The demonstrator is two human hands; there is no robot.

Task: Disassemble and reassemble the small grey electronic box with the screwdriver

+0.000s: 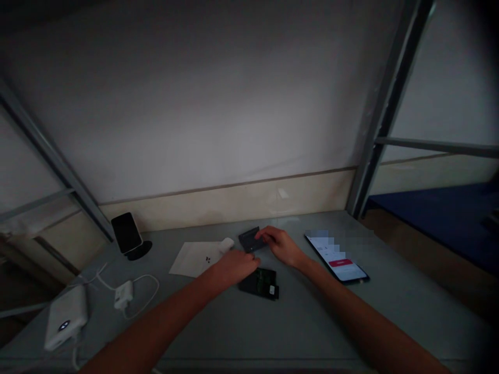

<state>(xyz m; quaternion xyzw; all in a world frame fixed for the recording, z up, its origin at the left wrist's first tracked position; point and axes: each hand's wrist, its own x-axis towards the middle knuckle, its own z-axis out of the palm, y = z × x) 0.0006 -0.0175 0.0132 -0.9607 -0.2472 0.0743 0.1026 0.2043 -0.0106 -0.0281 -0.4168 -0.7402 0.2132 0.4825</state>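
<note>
My right hand [281, 245] pinches a small dark flat card-like piece [248, 239], tilted up just above the grey table [296, 327]. Its fingers close on the piece's right edge. My left hand [238, 266] rests curled beside it, fingertips near the piece's lower edge; what they grip is hidden. Just below both hands lies a dark rectangular device [260, 283] with a greenish face, flat on the table. A small white object [226, 244] sits by the left hand.
A lit phone [338, 258] lies to the right. A white sheet [193, 258] lies to the left, with a dark phone on a stand [127, 235] behind it. A white charger with cable [123, 295] and a white power bank [65, 317] sit at left. Metal frame posts [384, 111] flank the table.
</note>
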